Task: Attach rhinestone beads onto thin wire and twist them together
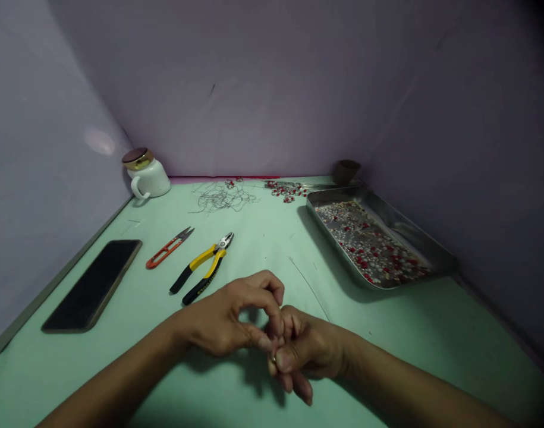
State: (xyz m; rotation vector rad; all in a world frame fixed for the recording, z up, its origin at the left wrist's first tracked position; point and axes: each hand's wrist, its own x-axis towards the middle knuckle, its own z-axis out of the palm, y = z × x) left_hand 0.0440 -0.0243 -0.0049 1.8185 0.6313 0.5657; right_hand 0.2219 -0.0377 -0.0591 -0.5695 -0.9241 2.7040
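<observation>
My left hand [240, 315] reaches in from the left, its thumb and forefinger closed in a pinch against the fingertips of the other hand. My right hand [305, 348] is closed too, the thumb pressed on the forefinger. A tiny shiny piece [274, 359] shows at the right thumb tip; its kind is too small to tell. What lies between the left fingertips is hidden. A thin wire [310, 284] runs over the green table toward the right wrist, and I cannot tell whether it reaches the fingers. Nearest the left hand are yellow-and-black pliers [209, 264].
Orange thread snips [169, 246] and a phone [93, 285] lie at left. A lidded white mug [149, 178] stands behind. Tangled wire [222, 196] and red-and-clear beaded pieces [287, 190] lie at the back. A metal tray [332, 252] of beads and a small dark cup [345, 171] are at right.
</observation>
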